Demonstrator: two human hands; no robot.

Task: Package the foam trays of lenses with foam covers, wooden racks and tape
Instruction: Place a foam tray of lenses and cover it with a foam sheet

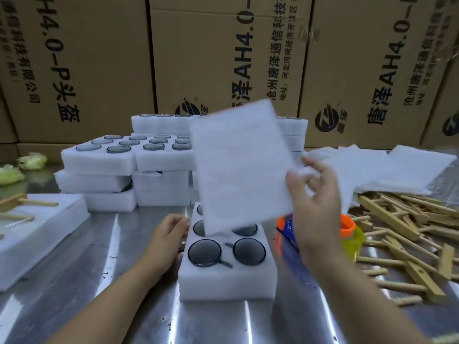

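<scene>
The right hand [315, 194] pinches a foam cover [242, 167] by its edge, tilted above the foam tray [227, 279] of lenses on the table [119, 281]. The left hand [169, 234], fingers relaxed, rests against the tray's left side.

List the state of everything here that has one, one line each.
Cover, off the tray, tilted above it, pinched by right hand.
Tray, uncovered, flat on table, lenses showing.
Left hand, touching tray's left side.
Stacked trays, uncovered.
Spare covers, loose pile.
Racks, loose heap.
</scene>
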